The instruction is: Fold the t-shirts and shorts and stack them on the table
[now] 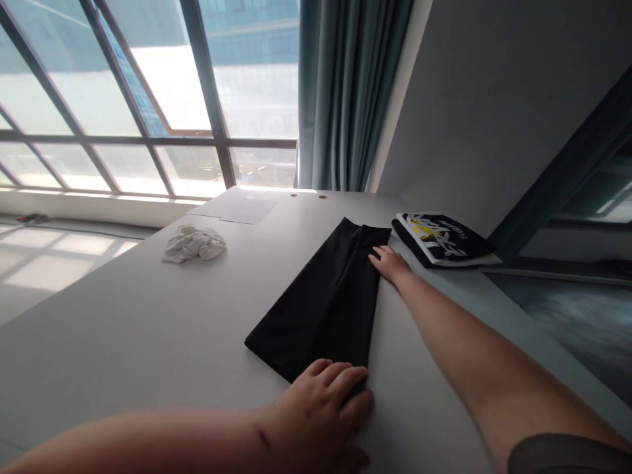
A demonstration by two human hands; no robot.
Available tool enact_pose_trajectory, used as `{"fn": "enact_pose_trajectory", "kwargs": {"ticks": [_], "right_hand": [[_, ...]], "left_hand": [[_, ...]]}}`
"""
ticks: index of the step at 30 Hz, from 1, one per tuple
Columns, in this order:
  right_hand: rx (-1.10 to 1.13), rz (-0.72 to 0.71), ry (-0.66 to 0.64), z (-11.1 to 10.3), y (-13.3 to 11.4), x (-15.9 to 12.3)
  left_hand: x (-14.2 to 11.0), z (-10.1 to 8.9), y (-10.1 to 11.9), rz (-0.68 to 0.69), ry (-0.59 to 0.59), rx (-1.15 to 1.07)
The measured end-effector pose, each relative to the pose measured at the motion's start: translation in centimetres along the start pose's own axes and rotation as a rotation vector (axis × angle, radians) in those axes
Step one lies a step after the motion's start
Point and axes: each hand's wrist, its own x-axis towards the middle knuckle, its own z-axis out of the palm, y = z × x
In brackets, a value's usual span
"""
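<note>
A folded black garment (328, 296) lies flat on the white table (148, 329), its long side slanting away from me. At its near right corner is my left hand (326, 408), with fingers curled over the cloth; the corner under them is mostly hidden. My right hand (390, 263) rests at the far right edge, its fingers stretched out on the fabric. A crease runs lengthwise along the garment between the two hands.
Just right of my right hand is a stack of folded clothes (444, 243), black and white with a printed top. A crumpled white cloth (194, 243) lies at the left. Paper sheets (247, 207) lie farther back, near the windows and blue-grey curtain (345, 92).
</note>
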Motion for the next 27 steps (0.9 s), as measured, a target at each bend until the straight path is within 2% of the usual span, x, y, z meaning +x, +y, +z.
{"fn": "enact_pose_trajectory", "kwargs": {"ticks": [3,7,9,12,14,17,19,21,24,27], "right_hand": [[0.001,-0.027,-0.032,0.2,0.7,3.1],[0.01,-0.057,-0.053,0.6,0.2,6.0],[0.022,-0.092,0.042,0.6,-0.2,6.5],[0.06,-0.176,0.291,0.3,-0.4,5.6],[0.102,-0.232,0.351,-0.2,-0.3,3.7],[0.224,-0.361,0.323,-1.2,-0.5,-0.6],[0.333,-0.517,0.263,-2.0,-0.9,-4.4],[0.411,-0.663,0.131,-2.8,-1.6,-8.5],[0.418,-0.744,-0.046,-3.8,-2.4,-14.5],[0.397,-0.769,-0.113,-4.6,-2.3,-18.9]], "left_hand": [[-0.2,-1.2,-2.2,0.132,-0.009,-0.071],[0.0,-3.3,-7.1,0.287,-0.057,-0.209],[0.2,-3.9,-9.6,0.244,-0.055,-0.24],[0.1,-4.3,-12.9,0.119,-0.067,-0.219],[-0.3,-4.7,-14.6,0.066,-0.101,-0.243],[-1.4,-5.9,-16.6,0.054,-0.16,-0.395],[-2.2,-6.9,-17.7,0.047,-0.211,-0.515],[-2.9,-7.4,-18.6,0.015,-0.228,-0.576],[-3.2,-6.8,-19.0,-0.048,-0.081,-0.464],[-2.5,-5.1,-18.5,-0.103,0.055,-0.231]]}}
